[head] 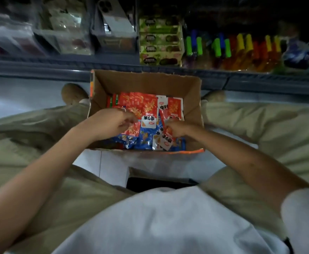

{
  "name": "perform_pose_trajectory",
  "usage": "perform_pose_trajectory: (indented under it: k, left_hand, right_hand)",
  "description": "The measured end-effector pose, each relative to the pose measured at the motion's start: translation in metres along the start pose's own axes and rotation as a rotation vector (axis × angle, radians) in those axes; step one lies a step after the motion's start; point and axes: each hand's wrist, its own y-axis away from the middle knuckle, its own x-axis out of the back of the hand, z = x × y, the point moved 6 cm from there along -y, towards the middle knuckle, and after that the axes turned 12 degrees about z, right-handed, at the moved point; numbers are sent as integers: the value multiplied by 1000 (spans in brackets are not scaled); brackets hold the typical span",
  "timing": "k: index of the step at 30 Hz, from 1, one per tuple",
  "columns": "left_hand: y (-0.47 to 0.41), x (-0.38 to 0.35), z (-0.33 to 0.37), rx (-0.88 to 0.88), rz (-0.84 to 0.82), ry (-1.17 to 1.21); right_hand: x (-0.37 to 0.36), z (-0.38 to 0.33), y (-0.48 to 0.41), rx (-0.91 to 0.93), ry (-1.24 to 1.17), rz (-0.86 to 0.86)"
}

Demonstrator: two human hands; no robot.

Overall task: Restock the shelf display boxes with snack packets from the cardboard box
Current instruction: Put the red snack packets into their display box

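Note:
An open cardboard box [190, 92] sits on the floor between my knees, below the shelf. Several red snack packets [146, 103] and blue snack packets [144, 140] lie loose inside it. My left hand [111, 123] reaches into the box's left side, fingers curled, pinching a red packet [132, 130]. My right hand [177, 128] is in the right side, fingers curled round a red-and-white packet [165, 141] that hangs below it. Green display boxes [159, 43] stand stacked on the shelf behind the cardboard box.
The grey shelf edge [58, 65] runs across the view. Clear bins [62, 33] with goods fill its left part. Coloured tube toys [232, 50] and blue bags [300, 52] fill the right. My shoes [73, 93] flank the box on the pale tiled floor.

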Motion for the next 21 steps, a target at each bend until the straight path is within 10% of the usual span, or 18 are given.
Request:
perform_pose_trajectory:
  k: [11, 21]
  left_hand:
    - [3, -12, -17, 20, 14, 102]
    - [8, -33, -25, 109, 68, 385]
  right_hand:
    - [-22, 0, -17, -114, 259, 126]
    - [57, -16, -13, -146, -648, 428]
